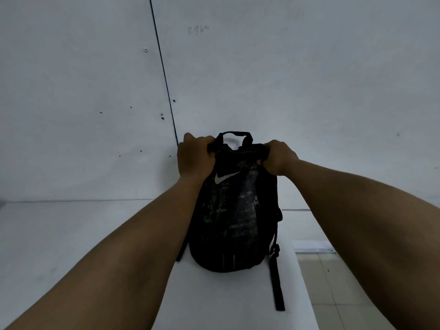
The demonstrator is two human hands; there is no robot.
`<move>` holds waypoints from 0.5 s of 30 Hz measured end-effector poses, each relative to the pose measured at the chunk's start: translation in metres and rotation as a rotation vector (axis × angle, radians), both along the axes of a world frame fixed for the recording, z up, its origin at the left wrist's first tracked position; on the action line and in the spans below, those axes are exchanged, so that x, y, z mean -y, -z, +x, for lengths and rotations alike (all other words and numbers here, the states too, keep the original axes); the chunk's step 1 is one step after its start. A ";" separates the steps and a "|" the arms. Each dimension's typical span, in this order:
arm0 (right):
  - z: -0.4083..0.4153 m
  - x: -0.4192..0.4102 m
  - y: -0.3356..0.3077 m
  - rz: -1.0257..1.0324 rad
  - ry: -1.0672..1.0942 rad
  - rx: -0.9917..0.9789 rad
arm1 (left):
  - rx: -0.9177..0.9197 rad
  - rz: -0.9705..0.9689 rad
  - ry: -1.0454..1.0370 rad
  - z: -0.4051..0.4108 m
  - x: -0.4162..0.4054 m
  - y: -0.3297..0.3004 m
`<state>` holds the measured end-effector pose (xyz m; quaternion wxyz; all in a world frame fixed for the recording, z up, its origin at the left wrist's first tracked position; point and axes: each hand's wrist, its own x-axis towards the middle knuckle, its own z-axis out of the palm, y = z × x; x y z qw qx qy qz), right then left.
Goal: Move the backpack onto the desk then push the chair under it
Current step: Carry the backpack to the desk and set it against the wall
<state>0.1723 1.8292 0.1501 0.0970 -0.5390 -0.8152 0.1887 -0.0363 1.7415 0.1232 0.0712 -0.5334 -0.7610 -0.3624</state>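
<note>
A black backpack (234,215) with a white swoosh logo stands upright on the white desk (71,234), close to the wall. My left hand (194,154) grips its top left corner and my right hand (279,157) grips its top right corner. Its carry loop sticks up between my hands. One black strap trails from the bag's right side toward the front of the desk. No chair is in view.
A pale wall (285,79) with a dark vertical seam and small holes rises right behind the desk. The desk's right edge runs near the bag, and tiled floor (333,282) shows beyond it at the lower right.
</note>
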 end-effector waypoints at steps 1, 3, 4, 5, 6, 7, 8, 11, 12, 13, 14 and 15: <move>-0.004 -0.007 0.002 0.006 -0.007 0.003 | -0.001 -0.003 -0.003 -0.002 -0.005 0.001; -0.012 -0.019 0.008 0.011 -0.018 0.007 | -0.011 -0.020 0.009 -0.007 -0.014 0.006; -0.016 -0.024 0.010 0.016 -0.020 0.006 | -0.008 -0.025 0.014 -0.010 -0.018 0.007; -0.020 -0.030 0.014 0.021 -0.023 0.004 | -0.002 -0.033 0.014 -0.013 -0.024 0.010; -0.023 -0.034 0.016 0.030 -0.028 -0.002 | 0.010 -0.035 0.013 -0.015 -0.028 0.011; -0.025 -0.038 0.019 0.037 -0.035 -0.011 | 0.029 -0.030 0.010 -0.016 -0.031 0.012; -0.027 -0.042 0.022 0.044 -0.038 -0.021 | 0.049 -0.018 0.009 -0.018 -0.035 0.013; -0.031 -0.050 0.030 0.066 -0.032 -0.064 | 0.118 0.025 0.010 -0.019 -0.047 0.017; -0.032 -0.052 0.034 0.070 -0.022 -0.088 | 0.148 0.035 0.002 -0.019 -0.052 0.019; -0.032 -0.053 0.037 0.078 -0.002 -0.115 | 0.174 0.040 -0.016 -0.018 -0.055 0.021; -0.033 -0.054 0.038 0.090 0.029 -0.143 | 0.193 0.036 -0.038 -0.018 -0.059 0.022; -0.033 -0.055 0.041 0.099 0.069 -0.167 | 0.209 0.018 -0.059 -0.018 -0.063 0.025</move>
